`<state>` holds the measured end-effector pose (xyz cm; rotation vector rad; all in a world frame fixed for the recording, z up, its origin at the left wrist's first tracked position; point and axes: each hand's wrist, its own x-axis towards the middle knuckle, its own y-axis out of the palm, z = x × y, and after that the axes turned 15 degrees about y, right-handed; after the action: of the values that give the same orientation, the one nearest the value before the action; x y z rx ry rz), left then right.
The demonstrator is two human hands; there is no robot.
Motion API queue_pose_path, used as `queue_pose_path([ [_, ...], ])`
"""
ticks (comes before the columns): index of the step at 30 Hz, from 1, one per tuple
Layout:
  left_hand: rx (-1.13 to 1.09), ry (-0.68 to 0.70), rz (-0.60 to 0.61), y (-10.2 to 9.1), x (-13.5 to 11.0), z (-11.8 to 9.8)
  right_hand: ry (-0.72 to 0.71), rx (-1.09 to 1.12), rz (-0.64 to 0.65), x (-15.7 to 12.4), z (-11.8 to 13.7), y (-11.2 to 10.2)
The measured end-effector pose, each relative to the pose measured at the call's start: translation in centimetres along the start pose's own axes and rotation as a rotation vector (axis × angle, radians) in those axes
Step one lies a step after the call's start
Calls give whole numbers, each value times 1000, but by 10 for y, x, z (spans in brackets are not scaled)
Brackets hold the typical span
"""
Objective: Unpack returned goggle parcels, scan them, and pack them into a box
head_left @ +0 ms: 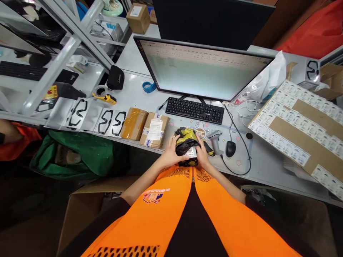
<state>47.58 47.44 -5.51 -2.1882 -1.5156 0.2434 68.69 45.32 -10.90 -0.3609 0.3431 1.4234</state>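
A black plastic-wrapped package [184,144] with yellow tape and a white label sits between both my hands, at the front edge of the desk close to my vest. My left hand [173,151] is wrapped round its left side, thumb over the front near the label. On the other side my right hand [201,151] grips it, fingers toward its top. Just right of that hand lies a black and yellow tool [209,149], partly hidden, beside a grey barcode scanner [215,142]. Two taped brown boxes, one orange-brown [134,124] and one labelled [154,130], stand to the left.
Behind the package are a keyboard [195,110] and a monitor [203,69]. A mouse [230,148] and its cable lie to the right, near a large cardboard sheet of labels [300,132]. Grey-white parcels [85,114] line the left edge. Below is a green bag [77,157]; another person's arm [10,132] shows far left.
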Motion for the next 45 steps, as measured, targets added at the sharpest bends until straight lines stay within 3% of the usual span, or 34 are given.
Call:
queue_pose_path([
  [5, 9, 22, -129, 14, 0, 3, 14, -79, 91, 2, -1, -5],
  [9, -116, 15, -103, 20, 0, 2, 30, -88, 151, -3, 7, -19],
  [19, -381, -220, -199, 25, 10, 12, 163, 90, -24, -8, 13, -5],
  [22, -262, -189, -215, 28, 5, 3, 129, 79, -95, -6, 10, -1],
  [25, -4, -139, -220, 29, -13, -10, 69, 62, -200, -9, 5, 0],
  [28, 202, -148, -104, 23, -33, -12, 34, 53, -226, -16, 1, 1],
  [33, 232, -72, 97, 4, -37, 15, 48, 17, -111, -23, 0, 1],
  [39, -31, -1, -22, 1, -22, 38, 85, 8, 12, -20, 3, -6],
  [45, 76, 14, -45, -2, -51, 66, 52, -14, 32, -27, 0, 10],
])
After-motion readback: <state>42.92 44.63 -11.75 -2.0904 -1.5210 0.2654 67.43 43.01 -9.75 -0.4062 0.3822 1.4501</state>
